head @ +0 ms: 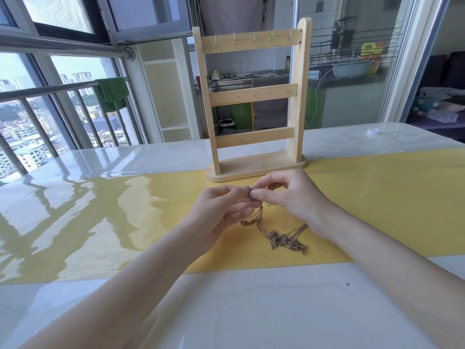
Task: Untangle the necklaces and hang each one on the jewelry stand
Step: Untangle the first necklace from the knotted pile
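Observation:
A tangle of thin gold-coloured necklaces (284,238) lies on the yellow mat, with strands rising to my fingers. My left hand (221,210) and my right hand (289,195) meet fingertip to fingertip just above the mat, both pinching chain strands between thumb and fingers. The wooden jewelry stand (254,96) stands upright right behind my hands, with three crossbars carrying small hooks. No necklace hangs on any hook.
The yellow mat (377,197) runs across a glossy white table (251,311). A small white cap (373,131) sits at the far right of the table. A balcony railing and windows are to the left, glass doors behind the stand.

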Tool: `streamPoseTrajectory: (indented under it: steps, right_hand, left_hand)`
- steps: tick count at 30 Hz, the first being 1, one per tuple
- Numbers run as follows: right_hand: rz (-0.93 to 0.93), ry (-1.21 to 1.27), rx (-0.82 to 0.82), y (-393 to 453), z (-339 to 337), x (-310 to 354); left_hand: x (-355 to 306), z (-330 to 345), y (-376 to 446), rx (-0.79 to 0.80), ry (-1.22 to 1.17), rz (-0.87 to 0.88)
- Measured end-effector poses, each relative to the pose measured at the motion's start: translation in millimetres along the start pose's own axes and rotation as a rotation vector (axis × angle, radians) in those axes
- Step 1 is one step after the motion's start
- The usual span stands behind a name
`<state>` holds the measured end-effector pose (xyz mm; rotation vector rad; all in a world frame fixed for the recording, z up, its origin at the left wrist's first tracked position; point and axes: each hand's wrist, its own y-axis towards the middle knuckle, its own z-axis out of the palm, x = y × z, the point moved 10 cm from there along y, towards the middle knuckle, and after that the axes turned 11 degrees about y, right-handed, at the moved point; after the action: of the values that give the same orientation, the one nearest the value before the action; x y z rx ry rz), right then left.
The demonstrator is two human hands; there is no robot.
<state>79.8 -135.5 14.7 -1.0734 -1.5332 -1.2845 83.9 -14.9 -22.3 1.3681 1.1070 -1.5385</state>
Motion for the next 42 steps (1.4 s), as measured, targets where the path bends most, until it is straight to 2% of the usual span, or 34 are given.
streamPoseTrajectory:
  steps: [7,11,18,23,29,36,42]
  right_hand:
    - [-0.164,-0.273,0.035,0.2,8.9,9.7]
    - [-0.243,-0.328,0.02,-2.4,11.3,14.7]
    - [-0.262,-0.347,0.016,-1.1,10.2,13.7]
    - [-0.203,-0.224,-0.01,0.4,2.3,5.7]
    - [-0.159,-0.21,0.009,-0.4,11.9,-7.9]
    - [-0.134,-0.18,-0.063,-1.8,4.7,-8.5]
    - [-0.183,-0.259,-0.069,-2.1,6.6,-5.8]
  left_hand:
    - [5.2,3.1,0.2,0.045,-0.009,-0.059]
    - [3.2,-0.7,0.7,0.007,0.03,-0.04]
    - [5.0,-9.1,1.0,-0.085,0.09,-0.044]
    - [-7.2,-22.8,3.1,-0.205,0.207,0.079]
    - [-22.2,-11.2,-1.1,-0.193,0.502,0.28]
    - [-27.0,-8.3,-2.9,-0.239,0.567,0.436]
    - [-32.2,-8.3,-2.6,-0.269,0.626,0.513]
